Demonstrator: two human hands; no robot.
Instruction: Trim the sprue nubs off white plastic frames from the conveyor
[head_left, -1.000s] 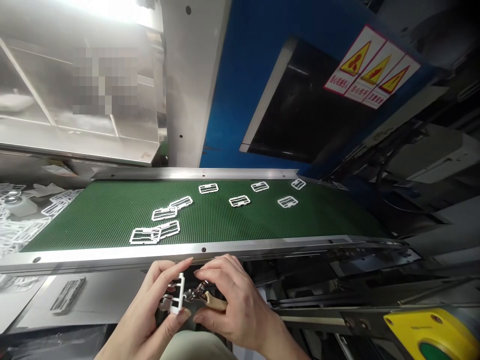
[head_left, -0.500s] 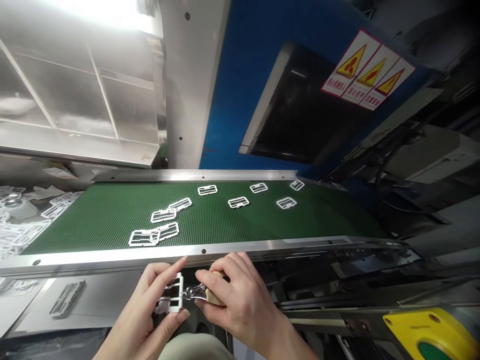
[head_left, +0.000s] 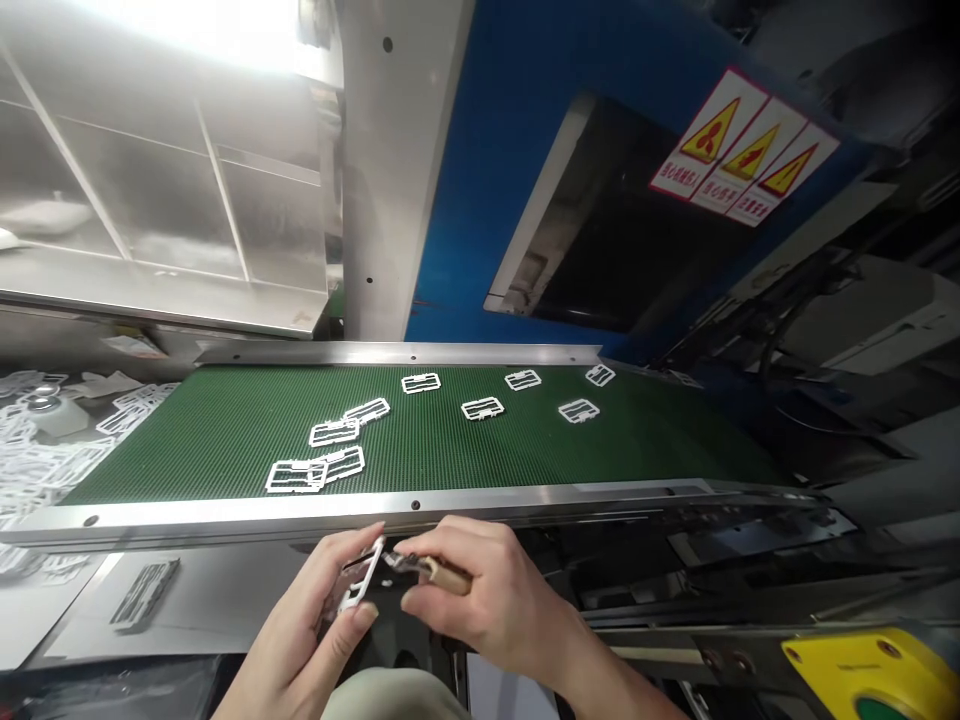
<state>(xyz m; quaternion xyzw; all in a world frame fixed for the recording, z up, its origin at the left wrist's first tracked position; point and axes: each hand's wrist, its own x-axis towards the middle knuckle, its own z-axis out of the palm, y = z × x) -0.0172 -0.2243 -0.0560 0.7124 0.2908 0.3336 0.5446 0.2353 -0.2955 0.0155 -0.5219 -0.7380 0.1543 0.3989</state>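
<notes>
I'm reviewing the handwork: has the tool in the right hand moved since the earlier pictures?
Yes: judged against the screw in the conveyor's near rail, the tool has moved up the picture, closer to that rail.

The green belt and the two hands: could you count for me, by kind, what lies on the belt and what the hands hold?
White frames: 10 (9 on the green belt, 1 in the left hand)
Tan-handled tool in the right hand: 1
Total: 11
A pale shape at the belt's far right end is too unclear to count.
</notes>
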